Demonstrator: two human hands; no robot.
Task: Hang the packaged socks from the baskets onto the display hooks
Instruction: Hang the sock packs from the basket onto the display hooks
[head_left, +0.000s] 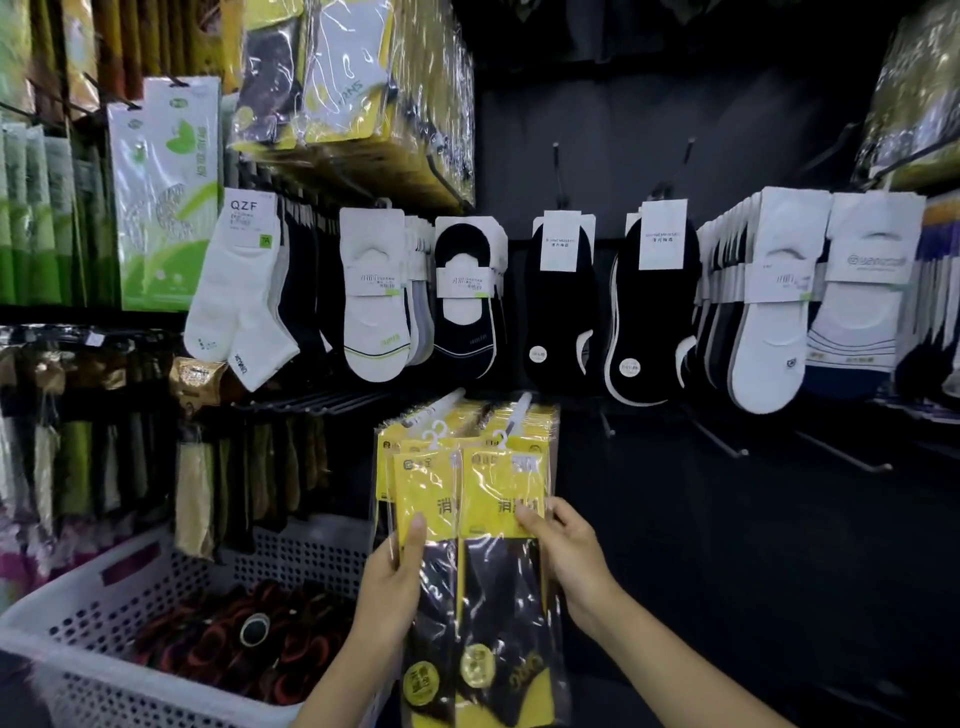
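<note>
The task looks to me about half done. At 12 o'clock from the hands, two white display hooks (445, 404) already carry thick rows of yellow packs (540, 423), so many packs are hung. More work remains. At 8 o'clock the white basket (306, 561) holds a heap of dark and red sock bundles (234, 639), and at 3 o'clock several bare metal hooks (722, 441) stand out from the dark wall with nothing on them.

The left hand (395, 577) grips the left pack (423, 499), with the thumb on the front and the fingers behind. The right hand (566, 556) holds the right pack (501, 488), its fingers curled on the yellow card. Both packs are upright, side by side and touching, just in front of the hung rows at 6 o'clock in the view. Their small plastic hangers (439, 431) reach the tips of the hooks, but I cannot tell whether they sit on them yet.

Each pack is a long flat sleeve of clear film, glossy and wrinkled, so it will probably be slippery and bend easily. Inside it, a stiff yellow card covers the top half and dark socks with round gold stickers fill the lower half. The hanger is thin white plastic in the shape of a question mark. The basket is hard plastic, and its walls are full of round holes.
</note>
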